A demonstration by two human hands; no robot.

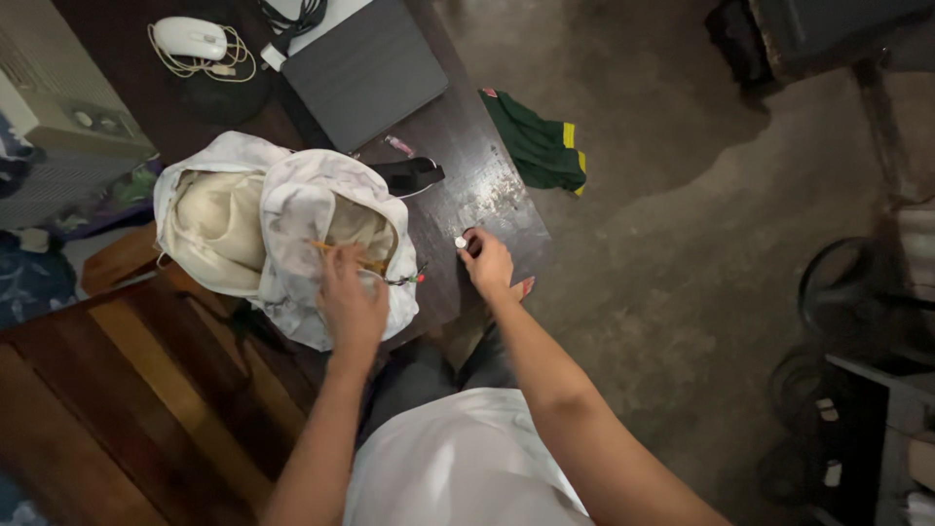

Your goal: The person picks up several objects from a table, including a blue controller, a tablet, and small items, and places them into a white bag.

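A white, stained backpack (282, 219) lies open on the dark wooden table (467, 166). My left hand (351, 302) rests at the mouth of its front pocket, fingers pinching a thin yellow pencil (341, 253) that pokes into the pocket. My right hand (485, 263) is near the table's right edge, fingers closed around a small white, round object (461, 242). A zip pull with red and green bits (414, 278) hangs at the pocket's edge.
A dark grey laptop (365, 68), a white mouse with coiled cable (190, 39) and a black strap (409, 175) lie on the table. A green and yellow cloth (541, 146) lies on the concrete floor. A wooden bench (117, 390) stands at lower left, a fan (857, 292) at right.
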